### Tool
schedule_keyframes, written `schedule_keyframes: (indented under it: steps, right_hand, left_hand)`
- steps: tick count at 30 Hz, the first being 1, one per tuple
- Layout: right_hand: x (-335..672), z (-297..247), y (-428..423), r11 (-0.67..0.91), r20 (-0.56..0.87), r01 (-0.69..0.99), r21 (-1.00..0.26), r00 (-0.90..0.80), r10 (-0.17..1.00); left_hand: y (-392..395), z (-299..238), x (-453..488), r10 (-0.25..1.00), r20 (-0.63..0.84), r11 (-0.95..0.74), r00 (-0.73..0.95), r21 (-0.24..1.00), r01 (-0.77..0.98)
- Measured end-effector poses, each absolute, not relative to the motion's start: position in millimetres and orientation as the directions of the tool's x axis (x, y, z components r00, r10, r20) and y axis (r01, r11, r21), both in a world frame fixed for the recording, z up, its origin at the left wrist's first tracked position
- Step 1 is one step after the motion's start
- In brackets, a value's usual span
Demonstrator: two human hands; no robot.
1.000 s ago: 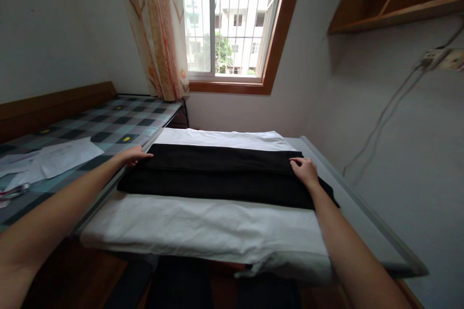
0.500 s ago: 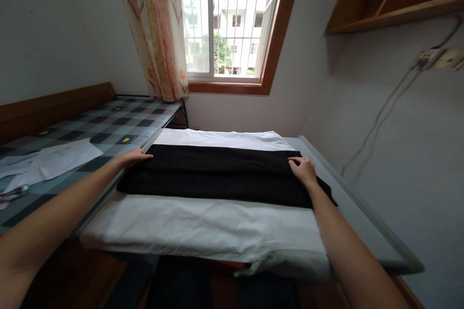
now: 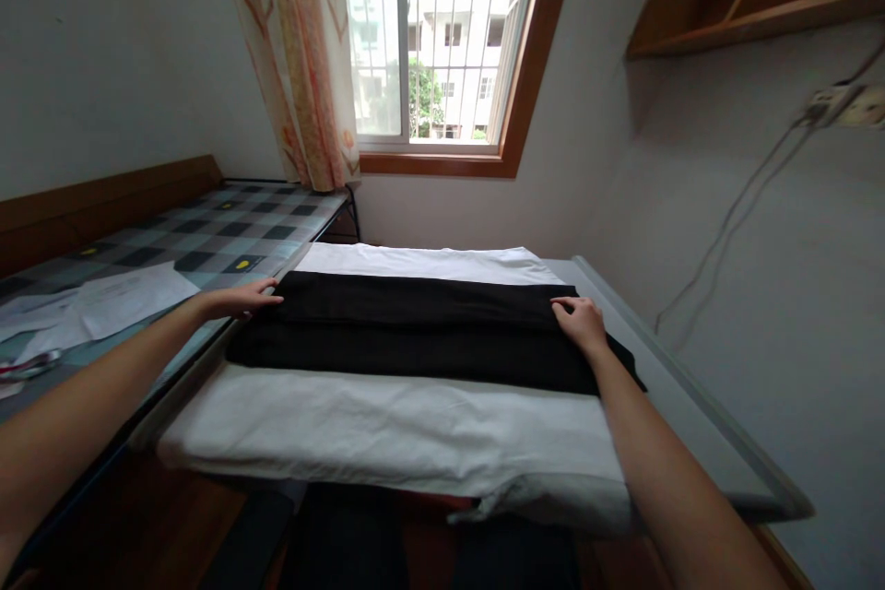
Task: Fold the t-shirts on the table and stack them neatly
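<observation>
Black cloth (image 3: pixel 421 332), folded long, lies matte under both hands.

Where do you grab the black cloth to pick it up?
Probably at its two short ends, coming from left and right. The black cloth lies as a long folded band across the white sheet, so end grips keep it flat. The left hand and right hand rest there.

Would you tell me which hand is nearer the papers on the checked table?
Left. The left hand lies beside the papers; right hand rests on the black cloth's opposite end.
</observation>
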State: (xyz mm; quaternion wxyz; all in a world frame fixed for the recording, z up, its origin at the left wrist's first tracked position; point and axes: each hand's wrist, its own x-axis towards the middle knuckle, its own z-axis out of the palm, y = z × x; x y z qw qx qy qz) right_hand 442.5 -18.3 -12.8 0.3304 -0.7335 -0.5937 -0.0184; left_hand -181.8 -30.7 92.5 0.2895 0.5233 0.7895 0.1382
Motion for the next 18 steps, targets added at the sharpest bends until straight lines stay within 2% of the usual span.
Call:
schedule_keyframes:
  steps: [3, 5, 8, 12, 14, 18]
  right_hand:
    - [442.8, -13.9, -17.9, -0.078, 0.420, 0.882, -0.465, 0.297, 0.858]
    - [443.0, -14.3, -17.7, -0.069, 0.425, 0.883, -0.464, 0.291, 0.857]
    - [443.6, -14.7, -17.2, -0.064, 0.427, 0.884, -0.462, 0.285, 0.858]
    - [444.6, -14.8, -16.3, -0.082, 0.416, 0.882, -0.463, 0.298, 0.859]
    - [445.0, -14.9, -16.0, -0.083, 0.417, 0.882, -0.464, 0.299, 0.858]
    - [445.2, -14.9, -16.5, -0.081, 0.416, 0.881, -0.467, 0.299, 0.859]
  left_hand:
    - [-32.3, 84.5, -185.5, 0.869, -0.422, 0.478, -0.260, 0.576, 0.664]
    - [-31.5, 83.2, -187.1, 0.869, -0.422, 0.485, -0.258, 0.628, 0.608]
    - [-24.2, 94.0, -185.7, 0.892, -0.374, 0.450, -0.252, 0.688, 0.570]
    - [-6.6, 127.1, -155.5, 0.958, -0.242, 0.285, -0.153, 0.784, 0.552]
    - [0.1, 140.4, -121.7, 0.975, -0.176, 0.220, -0.133, 0.745, 0.630]
    - [4.4, 135.1, -36.0, 0.975, -0.217, 0.106, 0.049, 0.645, 0.756]
